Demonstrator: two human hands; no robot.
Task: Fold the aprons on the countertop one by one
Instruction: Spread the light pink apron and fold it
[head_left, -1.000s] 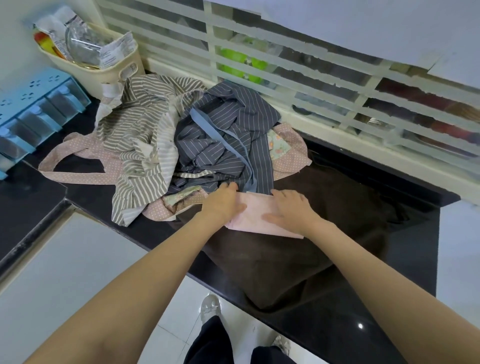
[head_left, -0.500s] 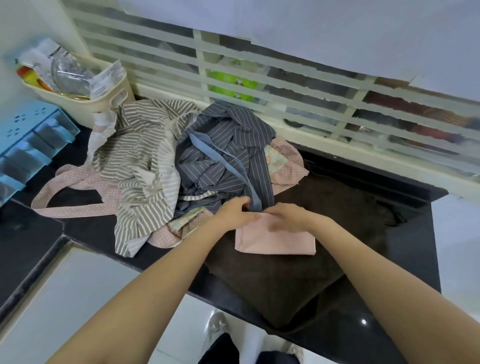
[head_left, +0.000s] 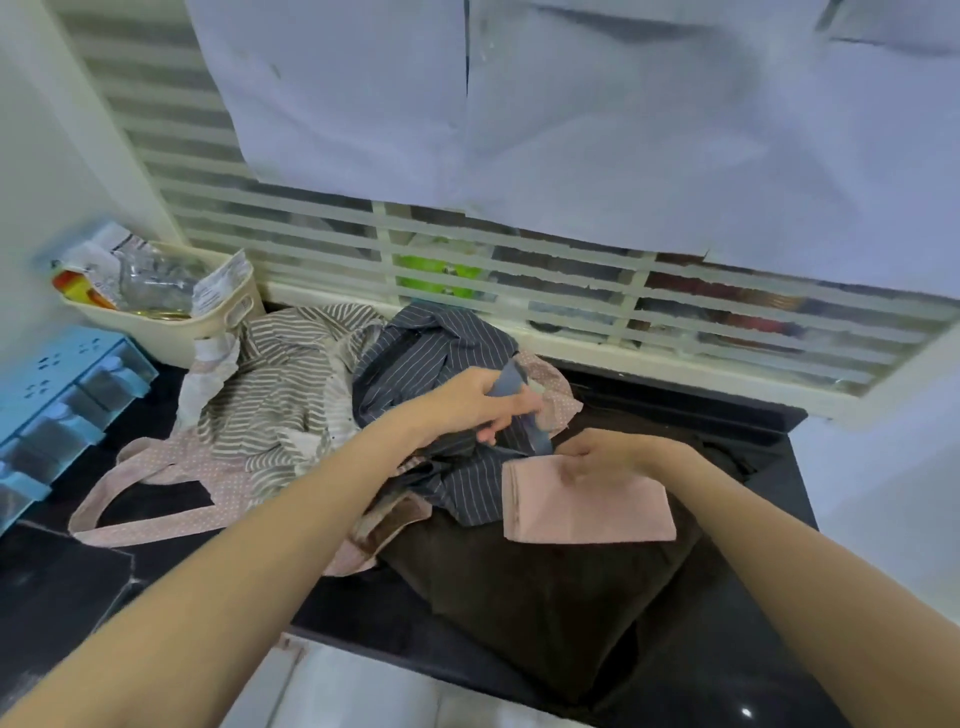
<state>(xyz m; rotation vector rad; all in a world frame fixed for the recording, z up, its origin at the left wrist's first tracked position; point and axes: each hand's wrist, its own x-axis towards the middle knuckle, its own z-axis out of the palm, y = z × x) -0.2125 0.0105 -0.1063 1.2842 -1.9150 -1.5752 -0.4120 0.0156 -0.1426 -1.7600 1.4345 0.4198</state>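
A small folded pink apron (head_left: 587, 506) lies on a folded dark brown cloth (head_left: 530, 592) on the black countertop (head_left: 737, 670). My right hand (head_left: 605, 454) rests on the pink apron's far edge with its fingers loosely bent. My left hand (head_left: 478, 402) grips the blue-grey strap (head_left: 537, 434) of the dark pinstriped apron (head_left: 431, 358) in the heap. A beige striped apron (head_left: 291, 389) and a pink dotted apron (head_left: 156, 478) lie crumpled to the left.
A cream basket (head_left: 208, 322) of packets stands at the back left corner, with a blue drawer organiser (head_left: 57, 395) in front of it. A slatted window (head_left: 571, 291) runs behind the counter. The counter's front edge drops to a pale floor (head_left: 363, 691).
My left hand left the folded pink apron, reached back into the heap and took hold of the pinstriped apron's strap. The camera tilted up.
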